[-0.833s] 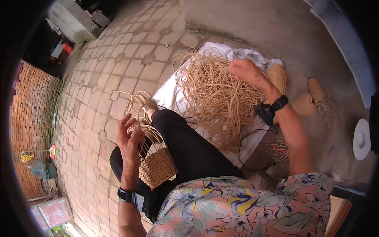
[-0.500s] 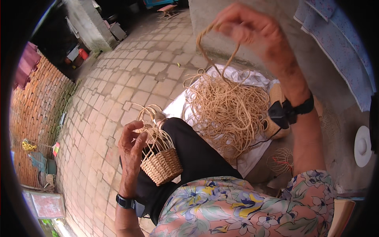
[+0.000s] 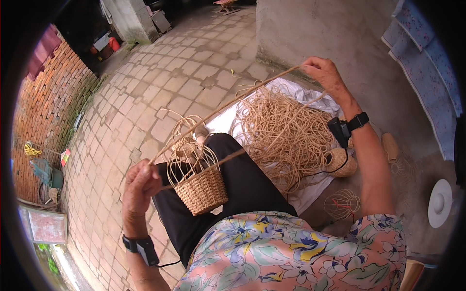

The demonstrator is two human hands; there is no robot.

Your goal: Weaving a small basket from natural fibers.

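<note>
**Strand pulled tight over the basket**

On the lap, just right of the left hand [image 3: 141, 186], sits the half-woven basket [image 3: 200, 186]. Both hands pinch one long strand [image 3: 228, 104]: left hand clenched low, right hand [image 3: 324, 72] closed high above the tangled pile [image 3: 286, 131].

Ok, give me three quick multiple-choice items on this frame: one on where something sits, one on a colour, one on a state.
1. Where is the half-woven basket?
A. on the person's lap
B. on the brick wall
C. on the white plate

2. What colour is the cloth under the pile of loose cane?
A. red
B. white
C. black

3. How is the long strand held?
A. lying loose on the paving
B. coiled in the pile
C. stretched between left hand and right hand

Key: 1 A, the basket rests on the dark trousers. 2 B, pale cloth shows around the pile. 3 C, the strand runs straight from one hand to the other.
</note>
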